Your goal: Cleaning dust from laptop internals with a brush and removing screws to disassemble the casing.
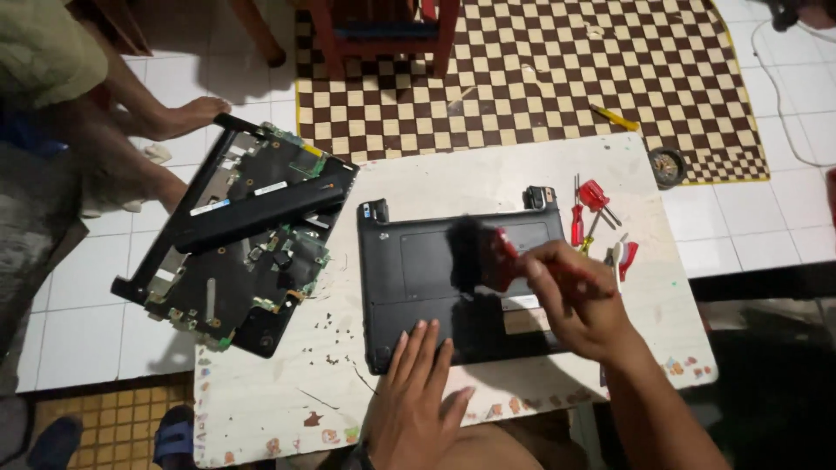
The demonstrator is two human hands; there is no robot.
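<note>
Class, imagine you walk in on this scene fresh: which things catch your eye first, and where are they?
At the centre, a black laptop base lies on a white board; the left hand presses its near edge while the right hand holds a red-handled tool over it. To its left lies an opened laptop chassis with its circuit board bare. Red-handled screwdrivers lie to the right.

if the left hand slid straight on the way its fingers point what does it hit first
The left hand lies flat on the black laptop base, fingers pointing up the panel. Going on, it would probably meet the red-handled tool first.
</note>
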